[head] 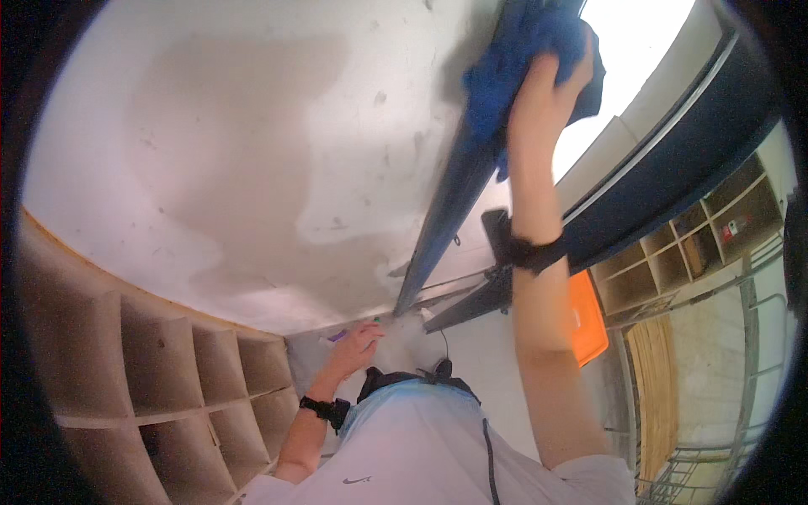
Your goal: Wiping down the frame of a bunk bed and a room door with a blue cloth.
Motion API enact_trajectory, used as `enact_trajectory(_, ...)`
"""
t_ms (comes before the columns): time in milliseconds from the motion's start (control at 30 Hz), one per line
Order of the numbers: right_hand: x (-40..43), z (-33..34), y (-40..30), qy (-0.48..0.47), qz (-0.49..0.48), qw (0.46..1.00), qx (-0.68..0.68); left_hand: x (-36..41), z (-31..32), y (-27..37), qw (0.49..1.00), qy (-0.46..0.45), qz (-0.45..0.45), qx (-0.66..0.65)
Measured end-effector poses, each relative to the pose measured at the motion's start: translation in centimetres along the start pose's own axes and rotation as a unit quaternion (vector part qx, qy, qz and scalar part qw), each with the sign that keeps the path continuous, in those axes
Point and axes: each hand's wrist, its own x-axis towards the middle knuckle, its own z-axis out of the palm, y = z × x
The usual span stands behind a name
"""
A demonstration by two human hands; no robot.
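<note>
High at the upper right, my right hand grips a blue cloth and presses it against a dark door or window frame edge. Bright light comes through beside the frame. A black wrist strap with a dark device is on my right wrist. My left hand hangs low near my waist, fingers apart and slightly curled, with nothing seen in it. A black band with a small device is on that wrist. A stained white wall lies left of the frame.
Wooden cubbyhole shelves stand at the lower left. More shelves are at the right, past a dark panel. An orange plastic object is behind my right forearm. Metal bed-like frames are at the far right.
</note>
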Motion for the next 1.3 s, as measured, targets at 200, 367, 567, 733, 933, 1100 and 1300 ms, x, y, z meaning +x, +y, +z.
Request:
enact_trajectory(200, 4.0, 1.0, -3.5, 0.003, 0.029, 0.997, 0.07, -1.1, -1.6, -0.1, 0.998, 0.037, -0.049, -0.033)
enact_trajectory(367, -7.9, 0.0, 4.2, 0.006, -0.063, 0.998, 0.011, -3.3, -1.3, 0.1, 0.996, 0.077, -0.033, 0.011)
enact_trajectory(567, -26.8, -4.1, 9.5, -0.056, 0.129, 0.988, -0.057, -5.0, 0.1, 0.5, 0.997, 0.064, -0.038, 0.021)
enact_trajectory(733, -21.5, -2.7, 6.5, -0.037, 0.092, 0.995, -0.017, -6.7, -0.9, -0.8, 0.996, 0.074, -0.058, 0.007)
enact_trajectory(933, -16.6, -2.3, 6.0, -0.034, 0.019, 0.998, -0.059, -7.0, -2.8, 0.6, 0.992, 0.069, -0.101, -0.018)
enact_trajectory(1100, -30.4, -4.6, 11.1, -0.086, 0.12, 0.987, -0.069, -7.5, -1.7, 0.4, 0.993, 0.04, -0.11, 0.007)
enact_trajectory(1300, -38.1, -8.0, 10.1, -0.267, 0.244, 0.921, -0.146, -8.5, -0.7, 1.4, 0.993, -0.012, -0.116, -0.004)
